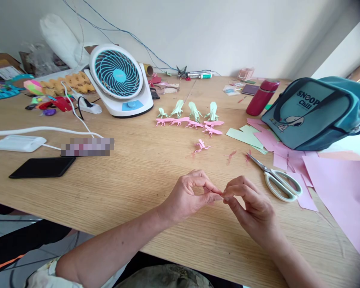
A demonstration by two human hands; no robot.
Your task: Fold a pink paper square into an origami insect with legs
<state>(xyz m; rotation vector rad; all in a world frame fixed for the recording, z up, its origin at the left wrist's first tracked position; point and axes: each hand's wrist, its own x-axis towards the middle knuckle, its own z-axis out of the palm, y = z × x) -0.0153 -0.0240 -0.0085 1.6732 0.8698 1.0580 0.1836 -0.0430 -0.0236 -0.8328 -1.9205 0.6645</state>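
Above the front part of the wooden table [132,188], my left hand [192,194] pinches thumb against forefinger. The fingertips of my right hand [252,208] meet it, also closed in a pinch. Whatever lies between the fingertips is too small and hidden to make out. Beyond my hands a pink folded paper figure [201,146] with thin legs stands alone. Farther back is a group of several pink folded paper insects [195,124], with several pale green ones [195,112] behind them. Scissors [276,178] with white handles lie right of my right hand, blades partly spread.
Pink paper sheets [342,188] and green strips [247,138] spread along the right. Behind them stand a teal bag [315,116] and a red bottle [262,98]. At the left are a fan [120,76], a black phone [42,167], a white adapter [18,143] and cables.
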